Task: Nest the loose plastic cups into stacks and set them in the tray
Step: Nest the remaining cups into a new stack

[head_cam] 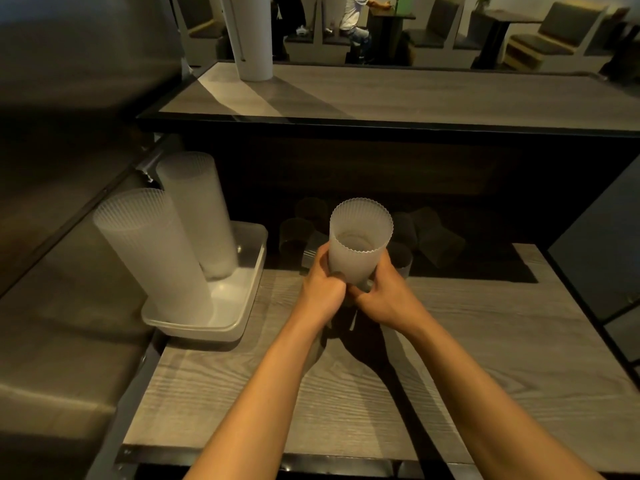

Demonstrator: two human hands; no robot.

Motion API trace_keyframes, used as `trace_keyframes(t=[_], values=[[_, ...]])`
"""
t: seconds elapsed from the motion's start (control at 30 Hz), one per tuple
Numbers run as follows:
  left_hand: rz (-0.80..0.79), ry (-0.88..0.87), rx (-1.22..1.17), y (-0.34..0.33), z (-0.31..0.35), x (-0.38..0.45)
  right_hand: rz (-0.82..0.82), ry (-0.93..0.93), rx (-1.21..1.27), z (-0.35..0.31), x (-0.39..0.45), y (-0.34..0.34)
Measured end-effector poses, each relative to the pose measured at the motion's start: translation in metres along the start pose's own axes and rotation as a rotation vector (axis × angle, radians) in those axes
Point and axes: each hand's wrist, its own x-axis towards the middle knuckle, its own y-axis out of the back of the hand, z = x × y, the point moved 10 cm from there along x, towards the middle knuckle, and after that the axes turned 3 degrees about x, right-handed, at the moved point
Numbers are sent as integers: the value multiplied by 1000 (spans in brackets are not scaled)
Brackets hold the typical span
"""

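Both hands, left hand [323,284] and right hand [384,292], gripped the cup stack [358,242] low, right of the tray [221,320] above the counter [485,358]; best kept upright, set beside tall stacks [194,206].

Too dark to count: loose cups [304,233] in the shadow at centre frame, partly behind the held stack [358,244], its base hidden by both hands [323,289]; white column [247,36] cut off at top edge.
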Motion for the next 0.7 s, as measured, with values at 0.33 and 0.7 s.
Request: trace_keyframes(t=[0.33, 0.7], values=[[-14, -225, 1, 3, 10, -30, 67, 133, -38, -15, -31, 5], [-30, -99, -15, 2, -8, -43, -24, -31, 70, 0, -53, -10]])
